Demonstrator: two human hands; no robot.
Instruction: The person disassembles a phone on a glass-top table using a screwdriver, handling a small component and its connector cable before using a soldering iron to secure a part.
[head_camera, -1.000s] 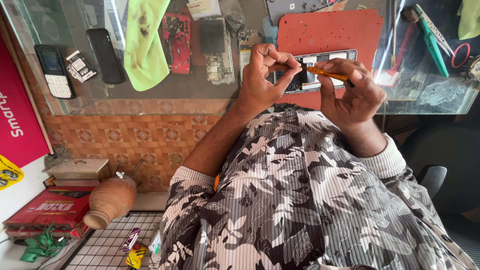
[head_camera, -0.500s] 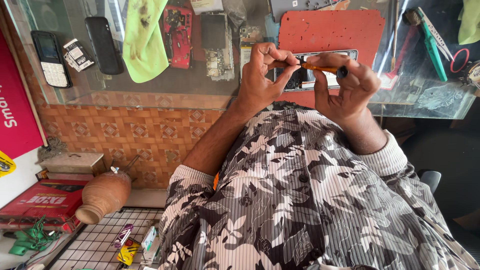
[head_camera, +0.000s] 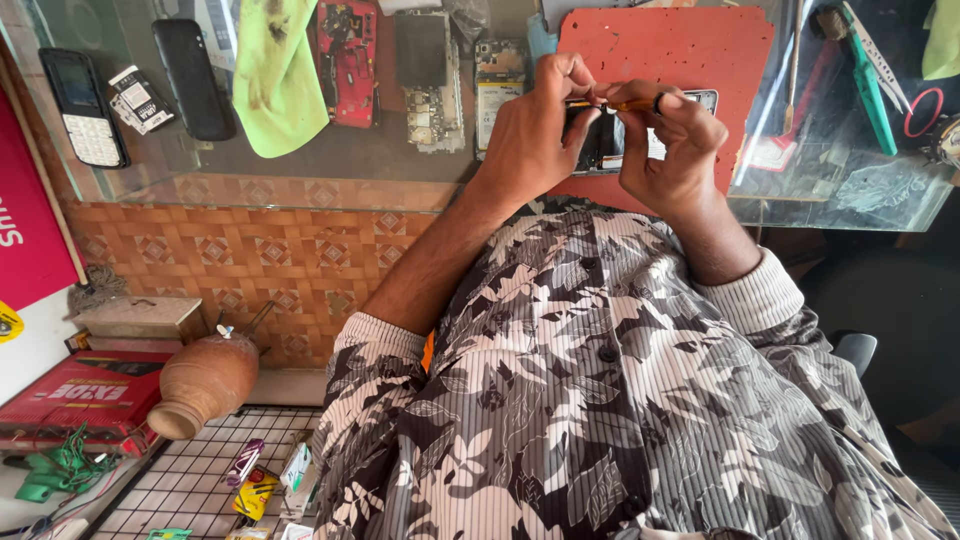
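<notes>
My left hand (head_camera: 530, 140) and my right hand (head_camera: 672, 150) meet over an opened phone (head_camera: 612, 140) that lies on a red mat (head_camera: 690, 50) on the glass counter. A thin orange-handled screwdriver (head_camera: 622, 103) lies level between them. My right hand's fingers grip its handle end. My left thumb and forefinger pinch its tip end just above the phone. Most of the phone is hidden by both hands.
On the glass counter (head_camera: 300, 190) lie a keypad phone (head_camera: 84, 108), a black phone (head_camera: 193, 78), a green cloth (head_camera: 277, 75), bare phone boards (head_camera: 427, 65) and green pliers (head_camera: 872, 85). Below left stand a clay pot (head_camera: 205, 382) and a red box (head_camera: 80, 388).
Both hands have drawn closer together over the phone. The screwdriver has turned from slanted to level, and my left fingers now pinch its tip end.
</notes>
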